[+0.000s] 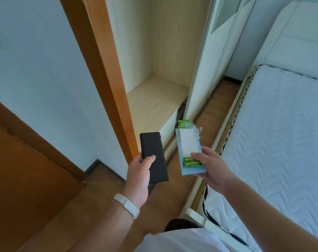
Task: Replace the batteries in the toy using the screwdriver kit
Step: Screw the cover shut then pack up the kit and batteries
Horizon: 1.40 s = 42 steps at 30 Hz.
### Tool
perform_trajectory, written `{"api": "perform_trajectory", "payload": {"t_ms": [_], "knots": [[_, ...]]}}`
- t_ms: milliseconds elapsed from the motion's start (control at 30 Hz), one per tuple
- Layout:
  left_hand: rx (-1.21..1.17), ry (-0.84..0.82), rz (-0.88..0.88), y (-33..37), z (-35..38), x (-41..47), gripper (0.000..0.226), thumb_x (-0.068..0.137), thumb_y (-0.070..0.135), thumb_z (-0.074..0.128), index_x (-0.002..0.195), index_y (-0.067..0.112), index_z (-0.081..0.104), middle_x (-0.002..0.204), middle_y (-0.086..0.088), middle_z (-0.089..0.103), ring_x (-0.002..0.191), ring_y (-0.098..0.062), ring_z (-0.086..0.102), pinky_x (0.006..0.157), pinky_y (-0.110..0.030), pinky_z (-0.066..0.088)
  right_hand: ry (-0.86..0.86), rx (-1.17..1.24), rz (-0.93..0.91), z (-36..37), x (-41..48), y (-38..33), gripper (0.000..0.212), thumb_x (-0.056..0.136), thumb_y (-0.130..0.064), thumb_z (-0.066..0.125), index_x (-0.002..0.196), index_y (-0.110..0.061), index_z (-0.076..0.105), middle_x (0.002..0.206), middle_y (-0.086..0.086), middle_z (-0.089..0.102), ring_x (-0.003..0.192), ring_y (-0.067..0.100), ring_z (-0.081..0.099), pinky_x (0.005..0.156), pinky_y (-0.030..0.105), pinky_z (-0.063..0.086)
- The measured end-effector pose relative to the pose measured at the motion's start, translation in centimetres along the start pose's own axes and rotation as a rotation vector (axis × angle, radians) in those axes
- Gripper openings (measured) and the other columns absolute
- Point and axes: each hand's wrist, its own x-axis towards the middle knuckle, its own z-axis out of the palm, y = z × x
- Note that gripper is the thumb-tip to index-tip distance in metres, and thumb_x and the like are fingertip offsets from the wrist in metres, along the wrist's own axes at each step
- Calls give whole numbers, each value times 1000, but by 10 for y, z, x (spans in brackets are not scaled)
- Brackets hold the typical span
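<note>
My left hand point(141, 167) grips a flat black case point(153, 156), thumb across its front, held out at waist height; a white band sits on that wrist. My right hand point(211, 167) holds a light blue flat item point(188, 146) with a white panel, and a green battery pack point(191, 163) lies stacked with it, its green card top sticking out beyond the far end. My thumb presses on top of the stack. No toy is in view.
An open wardrobe point(154, 95) with a bare light-wood shelf stands straight ahead, its white sliding door point(209, 70) to the right. A bed with a white quilted mattress point(281, 135) fills the right side. An orange-brown door frame point(103, 70) and wooden floor point(103, 193) are on the left.
</note>
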Motion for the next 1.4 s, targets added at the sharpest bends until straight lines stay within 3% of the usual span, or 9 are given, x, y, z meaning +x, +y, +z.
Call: {"api": "perform_trajectory", "payload": {"t_ms": [133,233,567,800,867,1000,1100,1233,1400], "knots": [[41,-70,-21,14,11,47,23,102,18,55,124,23,56,107,20,55,97,-3,57,59,-9,51,15,-8,-34,9,32,-24,36,90,-15,69,124,-14,57,110,13,70,87,23,73,68,32,57],[-39,-46,-54,29,23,82,21,97,21,59,118,24,62,114,3,65,115,-23,62,94,-39,56,20,0,-34,7,61,-38,36,90,-15,69,124,-16,57,112,12,70,93,25,73,73,35,58],[-127,121,-137,59,98,213,15,99,22,57,112,20,63,110,-10,68,104,-30,65,90,-51,57,-88,25,64,-12,232,-99,37,91,-13,68,125,-14,56,113,15,69,92,27,73,72,34,57],[-190,353,-209,94,166,329,15,96,20,60,109,20,67,110,-14,69,104,-36,66,92,-62,53,-226,-163,169,-41,371,-183,38,91,-14,67,127,-15,54,111,13,68,88,24,73,74,36,61],[-209,394,-214,106,178,353,15,96,20,60,109,20,67,110,-14,70,103,-36,66,92,-61,54,-256,-183,191,-50,403,-206,38,91,-13,67,127,-15,54,109,13,68,86,24,72,73,36,60],[-235,481,-172,122,195,388,18,98,16,57,113,17,66,110,-11,70,99,-28,68,73,-38,58,-320,-261,222,-58,455,-236,41,90,-12,68,128,-14,53,113,14,67,87,23,72,69,32,59],[-280,551,-171,124,197,402,19,97,16,59,114,19,66,109,-9,71,99,-29,69,71,-37,59,-376,-309,255,-53,484,-241,42,90,-13,68,129,-14,53,114,14,66,91,25,71,77,36,59],[-337,625,-189,116,187,420,21,97,17,59,116,21,66,111,-9,72,97,-26,71,66,-34,58,-421,-395,271,-38,512,-237,40,88,-16,72,124,-18,55,112,13,68,101,32,69,96,54,53],[-418,703,-221,94,174,445,25,98,19,59,122,23,64,117,-9,69,107,-29,68,76,-39,57,-470,-438,268,-20,540,-224,40,88,-15,71,124,-15,55,114,13,67,103,32,69,98,56,51]]}}
